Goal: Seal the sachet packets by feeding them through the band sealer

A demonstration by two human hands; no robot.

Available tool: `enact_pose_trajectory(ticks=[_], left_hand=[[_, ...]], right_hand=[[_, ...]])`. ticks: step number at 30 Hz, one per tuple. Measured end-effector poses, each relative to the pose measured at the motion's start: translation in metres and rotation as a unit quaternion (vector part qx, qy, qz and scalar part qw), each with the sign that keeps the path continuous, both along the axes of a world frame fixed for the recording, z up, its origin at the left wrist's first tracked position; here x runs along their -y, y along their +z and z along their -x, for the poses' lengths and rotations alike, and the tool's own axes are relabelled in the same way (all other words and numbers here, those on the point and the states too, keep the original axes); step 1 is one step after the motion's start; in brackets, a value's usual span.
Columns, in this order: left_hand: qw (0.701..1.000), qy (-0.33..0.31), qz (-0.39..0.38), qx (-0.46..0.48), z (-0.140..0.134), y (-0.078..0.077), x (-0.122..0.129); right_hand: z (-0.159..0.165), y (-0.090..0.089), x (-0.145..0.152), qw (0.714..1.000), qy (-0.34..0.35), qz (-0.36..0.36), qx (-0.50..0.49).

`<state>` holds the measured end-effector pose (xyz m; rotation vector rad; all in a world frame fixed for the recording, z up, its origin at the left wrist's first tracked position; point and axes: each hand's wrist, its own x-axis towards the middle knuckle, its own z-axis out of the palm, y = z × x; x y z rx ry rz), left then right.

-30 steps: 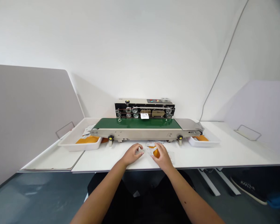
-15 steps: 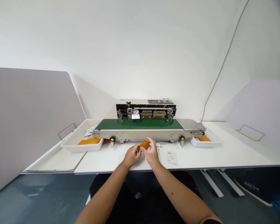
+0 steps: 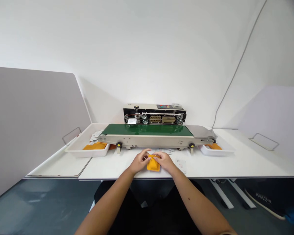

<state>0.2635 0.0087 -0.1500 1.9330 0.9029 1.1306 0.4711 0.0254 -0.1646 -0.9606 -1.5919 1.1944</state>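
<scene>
A small orange pouch is held at its upper edge between my two hands, near the front of the white table. My left hand pinches its upper left corner, fingers curled. My right hand grips the upper right side with thumb and fingers. The pouch's broad face is turned towards me, its lower edge pointing down. Close to my right hand lies a flat white printed packet. Behind my hands, more white packets lie partly hidden at the foot of a band sealer.
The sealer's green conveyor belt runs across behind my hands, and a white packet sits at its rollers. A white bin with orange pouches and white packets stands left; another bin stands right. Grey partitions flank the table.
My hands have turned the orange pouch so its face shows, and lowered it slightly; both now hold its upper edge. The white packet in the sealer has moved left.
</scene>
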Motion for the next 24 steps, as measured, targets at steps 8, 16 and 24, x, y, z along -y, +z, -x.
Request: enact_pose_trajectory(ticks=[8,16,24], left_hand=[[0.998,0.003,0.058,0.009,-0.005,-0.003,-0.003],[0.995,0.029,0.080,0.050,-0.004,-0.010,-0.008],[0.998,0.009,0.067,0.017,-0.003,-0.006,-0.006]], right_hand=[[-0.006,-0.006,-0.001,1.000,-0.012,-0.004,0.020],[-0.017,0.003,0.000,0.992,0.017,-0.034,0.117],[-0.015,0.002,0.007,0.997,-0.001,-0.029,0.072]])
